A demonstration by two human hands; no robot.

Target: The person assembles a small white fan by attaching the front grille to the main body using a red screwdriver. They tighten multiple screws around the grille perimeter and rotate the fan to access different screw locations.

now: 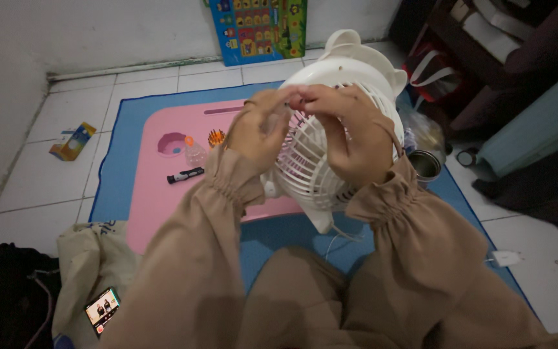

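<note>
Brown sleeves [195, 258] up close. Both hands, left hand [261, 132] and right hand [350, 139], gripping the fan [330, 123] grille rim; probably light, thin, bendy plastic.

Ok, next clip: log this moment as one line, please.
left hand: grips grille rim | right hand: grips grille rim | white fan: tilted, over pink lap table | black marker: on table

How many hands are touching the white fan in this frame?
2. The left hand grips the grille of the white fan on its left side; the right hand holds it on the right. Their fingertips meet at the top rim. No other hands show.
</note>
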